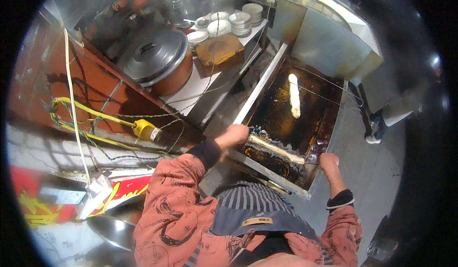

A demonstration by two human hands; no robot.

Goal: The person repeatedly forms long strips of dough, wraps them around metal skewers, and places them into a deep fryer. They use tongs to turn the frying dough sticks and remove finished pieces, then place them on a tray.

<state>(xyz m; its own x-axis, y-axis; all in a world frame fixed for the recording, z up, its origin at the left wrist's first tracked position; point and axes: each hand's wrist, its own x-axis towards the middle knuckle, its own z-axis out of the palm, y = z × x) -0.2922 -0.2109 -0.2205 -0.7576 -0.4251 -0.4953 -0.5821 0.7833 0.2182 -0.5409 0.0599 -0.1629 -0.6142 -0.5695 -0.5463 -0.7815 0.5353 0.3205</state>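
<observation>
A long pale strip of dough (277, 149) stretches across the near part of a rectangular fryer pan (247, 159) of dark oil, with bubbles along it. My left hand (234, 136) is curled at the strip's left end, over the pan's left rim. Near the right end, my right hand (329, 159) is bent into a fist over the right rim. A short thin dark line spans the gap between that hand and the strip; what its fingers hold is hidden. Farther back in the oil floats a second, puffed dough stick (294, 95).
Thin wires (322, 84) cross above the pan's far part, before a metal box (329, 41). To the left are a large lidded pot (157, 56), stacked white bowls (239, 22), a wooden box (220, 52) and a yellow plug connector (145, 130) on loose cables. A metal bowl (111, 231) sits lower left.
</observation>
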